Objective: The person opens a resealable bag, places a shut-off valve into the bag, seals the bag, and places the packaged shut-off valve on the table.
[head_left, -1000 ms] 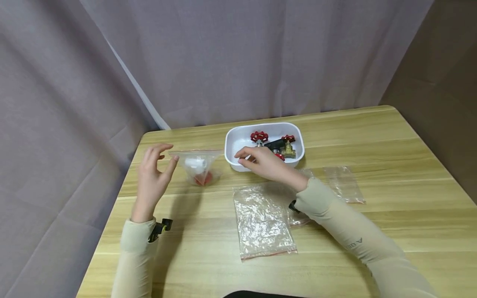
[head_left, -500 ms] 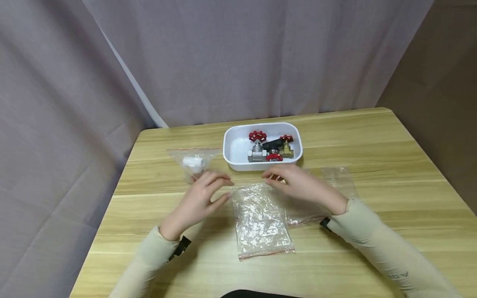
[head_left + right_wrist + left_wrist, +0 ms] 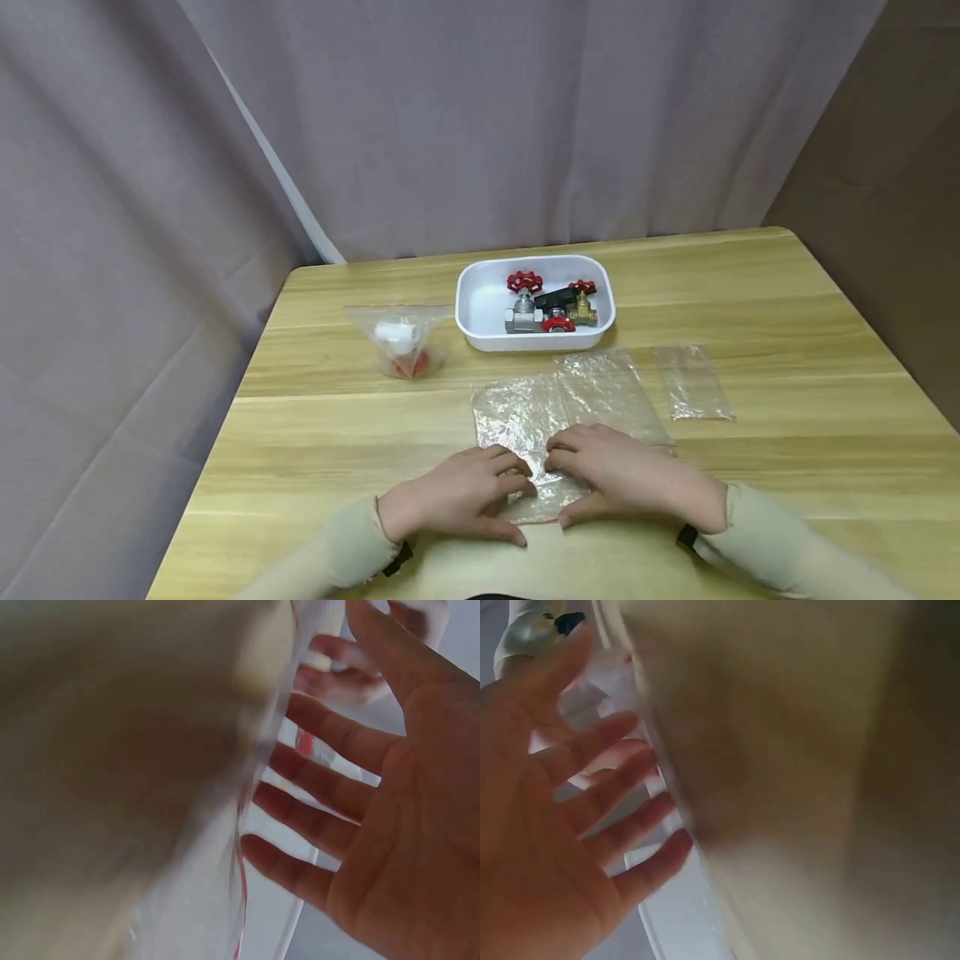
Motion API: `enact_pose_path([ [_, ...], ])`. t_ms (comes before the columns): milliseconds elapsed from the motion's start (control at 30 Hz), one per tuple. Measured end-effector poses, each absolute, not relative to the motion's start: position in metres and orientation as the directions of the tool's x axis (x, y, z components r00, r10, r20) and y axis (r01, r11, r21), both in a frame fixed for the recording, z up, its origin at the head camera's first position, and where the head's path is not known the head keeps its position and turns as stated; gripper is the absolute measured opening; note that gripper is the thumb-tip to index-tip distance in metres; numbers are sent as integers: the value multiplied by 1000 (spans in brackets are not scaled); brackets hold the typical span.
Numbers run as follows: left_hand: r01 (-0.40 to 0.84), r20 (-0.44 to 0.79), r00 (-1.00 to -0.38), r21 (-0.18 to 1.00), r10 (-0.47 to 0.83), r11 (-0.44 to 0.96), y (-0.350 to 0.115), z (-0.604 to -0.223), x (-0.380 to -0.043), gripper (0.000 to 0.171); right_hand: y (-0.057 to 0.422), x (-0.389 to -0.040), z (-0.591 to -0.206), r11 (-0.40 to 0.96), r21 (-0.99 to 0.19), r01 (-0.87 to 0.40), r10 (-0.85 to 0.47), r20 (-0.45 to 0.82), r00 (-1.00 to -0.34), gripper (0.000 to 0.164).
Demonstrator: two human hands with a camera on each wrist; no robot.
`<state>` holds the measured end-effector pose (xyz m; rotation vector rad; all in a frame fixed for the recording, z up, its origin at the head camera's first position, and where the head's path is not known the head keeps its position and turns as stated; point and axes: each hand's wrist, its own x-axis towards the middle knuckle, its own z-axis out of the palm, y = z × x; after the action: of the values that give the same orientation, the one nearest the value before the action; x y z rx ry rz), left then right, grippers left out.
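A clear zip bag (image 3: 498, 408) lies flat on the table, its near end between my two hands. My left hand (image 3: 465, 493) is at its left side near the zip end, fingers spread and gently bent. Over its right side my right hand (image 3: 622, 473) is held the same way, thumb near the zip edge. In the left wrist view the left hand (image 3: 547, 832) shows a bare palm, its fingertips right at the plastic. The right hand (image 3: 420, 810) looks alike in the right wrist view. A second clear bag (image 3: 603, 387) overlaps the first at the right.
Behind the bags stands a white tray (image 3: 532, 342) with several valves, one silver with a red handwheel (image 3: 524, 281) and one brass valve (image 3: 582, 312). A filled zip bag (image 3: 402, 337) with white and red contents stands left. A smaller flat bag (image 3: 692, 382) lies right.
Both hands have come toward me: the left from beside the filled bag, the right from over the tray. They now stand close together at the flat bag's near end.
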<state>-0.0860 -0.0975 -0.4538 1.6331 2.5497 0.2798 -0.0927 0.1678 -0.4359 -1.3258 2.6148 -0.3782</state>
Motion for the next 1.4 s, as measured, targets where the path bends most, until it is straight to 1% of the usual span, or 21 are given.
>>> enact_pose_path([
  [100,895,-13,-410,185,912,405,-97,-456,-85,56,168,-85,-438,576,-278,-768,-810,-72,-582,74],
  [233,899,-18,-402,184,915,398,-97,-457,-85,52,167,-80,-439,585,-249,-771,-806,-80,-586,74],
  [400,899,-23,-397,190,917,394,-97,-456,-85,46,166,-77,-440,587,-246,-771,-804,-65,-592,59],
  [533,898,3,-396,208,918,387,-98,-455,-85,41,165,-78,-441,563,-252,-787,-818,-40,-573,44],
  [667,899,35,-401,207,916,386,-98,-455,-89,35,162,-82,-442,545,-233,-806,-830,-10,-558,35],
  [767,884,38,-434,208,900,418,-99,-455,-96,32,158,-89,-442,541,-216,-813,-829,24,-558,29],
  [833,864,33,-469,223,883,451,-101,-455,-101,30,156,-96,-444,536,-203,-820,-830,54,-556,24],
  [1000,784,16,-566,318,824,533,-108,-453,-113,25,148,-112,-446,537,-194,-821,-818,117,-563,18],
  [1067,755,15,-592,359,806,548,-109,-452,-117,22,146,-118,-445,544,-213,-812,-809,126,-575,15],
  [1200,730,13,-606,407,796,549,-109,-452,-121,16,142,-123,-443,543,-277,-793,-801,114,-588,8],
  [1400,719,40,-617,435,786,542,-109,-446,-122,11,139,-126,-438,545,-362,-756,-783,103,-613,6],
])
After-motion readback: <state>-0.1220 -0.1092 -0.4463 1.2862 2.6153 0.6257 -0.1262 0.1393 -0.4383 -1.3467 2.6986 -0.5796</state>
